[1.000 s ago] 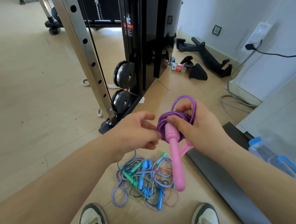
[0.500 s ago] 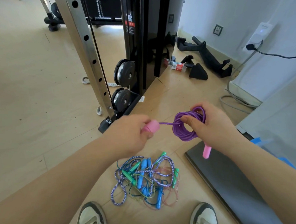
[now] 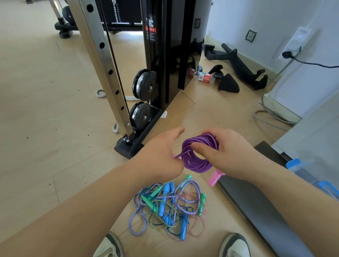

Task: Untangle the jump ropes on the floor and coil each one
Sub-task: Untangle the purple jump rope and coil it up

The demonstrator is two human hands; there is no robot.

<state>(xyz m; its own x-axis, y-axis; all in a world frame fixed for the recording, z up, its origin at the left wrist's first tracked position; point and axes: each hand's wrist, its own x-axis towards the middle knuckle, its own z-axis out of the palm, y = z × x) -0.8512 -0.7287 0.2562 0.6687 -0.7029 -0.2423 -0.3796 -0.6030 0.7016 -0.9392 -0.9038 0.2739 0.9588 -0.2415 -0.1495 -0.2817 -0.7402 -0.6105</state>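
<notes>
A purple jump rope (image 3: 196,162) is wound into a small coil at chest height. My right hand (image 3: 223,152) grips the coil, thumb across its front, and one pink handle (image 3: 215,178) hangs below that hand. My left hand (image 3: 162,154) holds the rope's free end just left of the coil; a sliver of the other pink handle shows at its fingers. On the floor below lies a tangled pile of jump ropes (image 3: 167,206): a blue-white braided rope, thin blue, green and pink cords, with blue and green handles.
A cable machine (image 3: 142,80) with a steel upright and pulleys stands just ahead. A dark mat (image 3: 255,208) lies to the right beside a clear bin with blue latches (image 3: 314,181). My shoes (image 3: 108,255) flank the pile. Black bar attachments and cables lie near the wall.
The pink handle that hung down a second ago was pulled left by my left hand. That hand has since closed in on the coil, shortening the free end; the coil looks rounder and tighter.
</notes>
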